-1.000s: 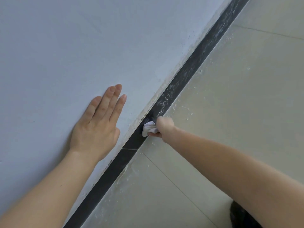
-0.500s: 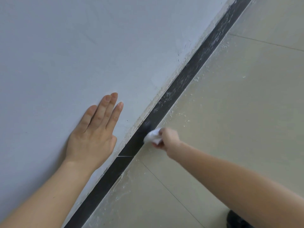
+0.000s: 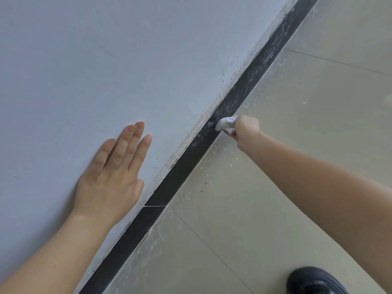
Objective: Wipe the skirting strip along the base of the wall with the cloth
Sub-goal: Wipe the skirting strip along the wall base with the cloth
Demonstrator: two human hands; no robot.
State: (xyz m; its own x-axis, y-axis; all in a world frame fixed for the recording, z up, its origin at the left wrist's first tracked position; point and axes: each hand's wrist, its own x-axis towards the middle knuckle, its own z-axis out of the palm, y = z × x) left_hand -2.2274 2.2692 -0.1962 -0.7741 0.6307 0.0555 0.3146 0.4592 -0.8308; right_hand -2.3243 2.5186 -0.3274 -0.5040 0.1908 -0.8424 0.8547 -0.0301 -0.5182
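Since our right hand [image 3: 247, 129] turns its back to us, its fingers are mostly hidden, yet they grip the bunched white cloth [image 3: 226, 123], which sticks out past them and touches the black skirting strip [image 3: 186, 166]. Our left hand [image 3: 110, 183] lies flat on the pale wall [image 3: 106, 60], fingers straight and nearly together. Beyond the cloth the strip looks dusty; white crumbs speckle the tiled floor [image 3: 297, 124]. A dark shoe [image 3: 314, 281] is cut off below.
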